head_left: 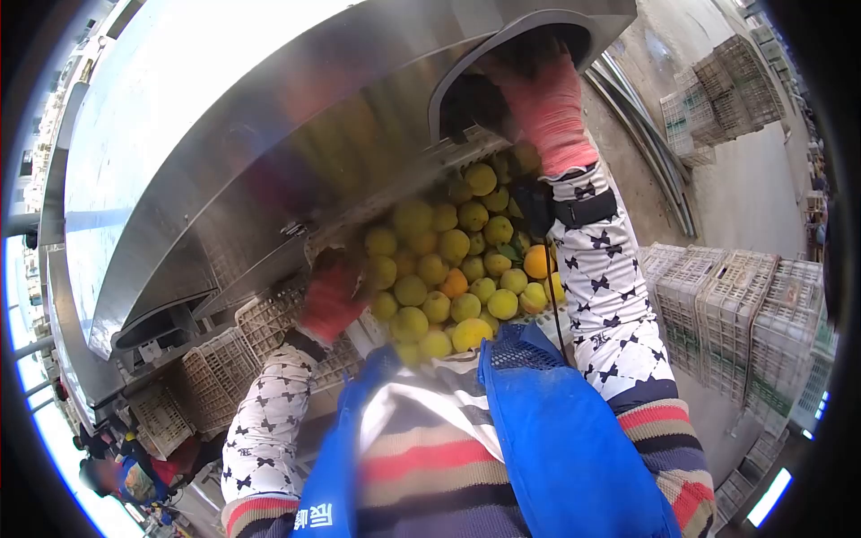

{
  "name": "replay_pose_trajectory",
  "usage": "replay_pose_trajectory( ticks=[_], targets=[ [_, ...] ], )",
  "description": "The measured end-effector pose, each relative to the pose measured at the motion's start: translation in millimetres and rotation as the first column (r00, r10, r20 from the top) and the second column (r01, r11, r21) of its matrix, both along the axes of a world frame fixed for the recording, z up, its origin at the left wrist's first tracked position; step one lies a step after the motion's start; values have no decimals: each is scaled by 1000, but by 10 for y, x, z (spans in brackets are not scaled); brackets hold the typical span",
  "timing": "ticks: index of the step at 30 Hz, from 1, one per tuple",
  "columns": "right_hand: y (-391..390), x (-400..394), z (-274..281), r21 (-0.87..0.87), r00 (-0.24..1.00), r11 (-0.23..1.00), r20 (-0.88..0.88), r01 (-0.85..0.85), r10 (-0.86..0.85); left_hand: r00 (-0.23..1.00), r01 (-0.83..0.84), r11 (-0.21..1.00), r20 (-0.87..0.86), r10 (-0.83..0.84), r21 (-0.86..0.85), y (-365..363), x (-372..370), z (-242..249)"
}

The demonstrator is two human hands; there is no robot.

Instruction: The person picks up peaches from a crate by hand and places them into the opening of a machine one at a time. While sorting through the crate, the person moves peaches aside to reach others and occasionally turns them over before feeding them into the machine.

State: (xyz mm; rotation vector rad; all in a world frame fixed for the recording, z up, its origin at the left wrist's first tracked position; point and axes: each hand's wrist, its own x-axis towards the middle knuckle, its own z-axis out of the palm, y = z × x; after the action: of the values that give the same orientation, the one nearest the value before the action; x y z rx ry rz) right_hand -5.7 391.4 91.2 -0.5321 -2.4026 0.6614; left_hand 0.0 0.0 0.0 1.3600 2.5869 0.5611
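Observation:
A plastic crate [359,334] full of yellow-green and orange citrus fruit [435,309] rests right before my body, below a metal machine [359,99]. My left hand [336,289], in a reddish glove with dark fingers, is closed on the crate's left end; its fingertips are partly blurred. Up at the machine's rounded opening [466,99], my right hand [529,67] reaches inside in a pink glove. Shadow hides its fingers, so whether it holds anything cannot be seen. Below that wrist, a dark strap [585,209] circles the patterned sleeve.
Stacked crates [753,305] stand on the right, with more piled [722,90] farther back on the floor. Other crates [220,372] sit at the left under the machine. Metal rails [646,143] run along the floor. Another person [134,475] is at the lower left.

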Motion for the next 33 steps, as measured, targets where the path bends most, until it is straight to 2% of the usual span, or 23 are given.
replay_pose_trajectory(
  ticks=[1,2,3,4,5,6,8,10,13,14,17,18,19,21,22,23,24,25,28,29,30,31,33],
  targets=[
    [-57,196,87,-236,956,962,-286,-139,68,998,59,997,-28,-61,-58,-48,25,87],
    [-175,411,108,-341,983,929,-161,-143,92,991,121,986,-52,-127,-114,-70,40,170],
    [-291,544,-32,-385,988,911,-85,-150,127,987,100,993,-119,-106,-61,-5,-115,-94],
    [-394,819,-41,-474,985,873,53,-119,163,990,84,996,-113,-88,-43,6,-34,-95],
    [-471,1011,-199,-402,913,899,277,-173,300,990,62,997,-127,-66,-38,-22,-20,-85],
    [-506,1241,-388,-332,771,911,504,-244,390,992,59,996,-112,-66,-60,-12,37,-133],
    [-640,1552,-605,-369,359,865,799,-341,483,989,56,991,-126,-71,-121,-35,7,-179],
    [-837,1686,-837,-443,-10,837,886,-320,464,988,47,985,-138,-70,-165,-63,4,-206],
    [-1072,1945,-1328,-405,-71,698,888,-591,455,983,37,977,-167,-73,-210,-52,31,-238],
    [-1105,1934,-1499,-397,-138,674,904,-623,405,981,33,974,-181,-75,-222,-63,46,-233],
    [-1029,1712,-1201,-493,-232,696,867,-522,441,979,18,980,-195,-57,-196,-71,54,-263],
    [-924,1772,-1290,-482,-130,756,869,-444,477,979,1,987,-202,-34,-163,-71,65,-279],
    [-835,1792,-1162,-557,46,761,796,-333,603,977,-18,992,-211,-10,-129,-76,83,-294],
    [-684,1841,-864,-718,441,677,561,-164,701,978,-32,995,-209,11,-99,-98,70,-265],
    [-688,1878,-697,-889,665,458,356,24,656,981,-23,995,-196,3,-100,-95,78,-226],
    [-652,1930,-470,-924,796,360,310,125,520,982,-11,995,-187,-7,-95,-80,86,-192],
    [-668,1943,-332,-934,882,350,219,66,418,983,13,999,-183,-20,-43,-91,77,-229],
    [-656,1888,-214,-938,943,347,109,-7,315,982,36,999,-186,-34,9,-101,59,-274],
    [-527,1579,44,-879,991,477,63,-1,119,981,39,997,-190,-27,60,-98,108,-265],
    [-545,1349,76,-774,994,624,-85,-111,71,980,32,998,-196,-21,55,-99,118,-331],
    [-453,1141,-59,-527,1000,850,-15,-21,15,978,30,998,-207,-20,48,-99,108,-345],
    [-363,951,-169,-220,997,973,33,75,-69,976,28,999,-217,-19,41,-98,97,-358],
    [-580,618,161,24,938,990,317,140,-141,972,39,999,-233,-35,13,-93,98,-353]
  ],
)
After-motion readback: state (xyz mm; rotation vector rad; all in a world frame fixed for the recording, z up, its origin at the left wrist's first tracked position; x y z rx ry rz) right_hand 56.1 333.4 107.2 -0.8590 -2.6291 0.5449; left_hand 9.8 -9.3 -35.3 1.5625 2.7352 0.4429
